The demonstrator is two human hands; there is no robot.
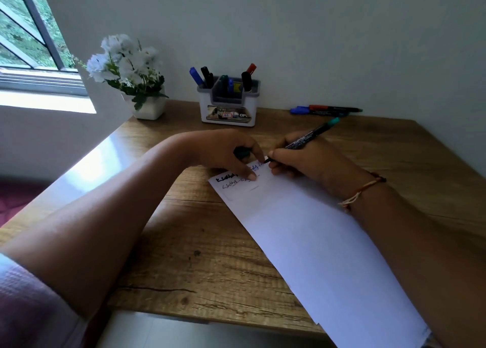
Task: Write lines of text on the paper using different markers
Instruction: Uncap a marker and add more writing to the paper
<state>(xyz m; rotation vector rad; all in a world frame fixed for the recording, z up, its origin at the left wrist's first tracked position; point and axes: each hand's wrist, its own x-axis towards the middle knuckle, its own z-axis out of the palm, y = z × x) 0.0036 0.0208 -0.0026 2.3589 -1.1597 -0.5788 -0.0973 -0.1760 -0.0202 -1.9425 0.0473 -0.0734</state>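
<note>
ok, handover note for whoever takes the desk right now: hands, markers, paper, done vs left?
Right hand: holds the teal-ended marker, tip at the paper's far edge.
Left hand: fingertips press the paper flat; it curls around something dark, cannot tell what.
Markers: several upright in the holder; a few lie loose on the desk by the wall.
Done: two lines of writing near the top, one bold black, one thinner.
Left: most of the sheet is blank; more lines, other markers.
</note>
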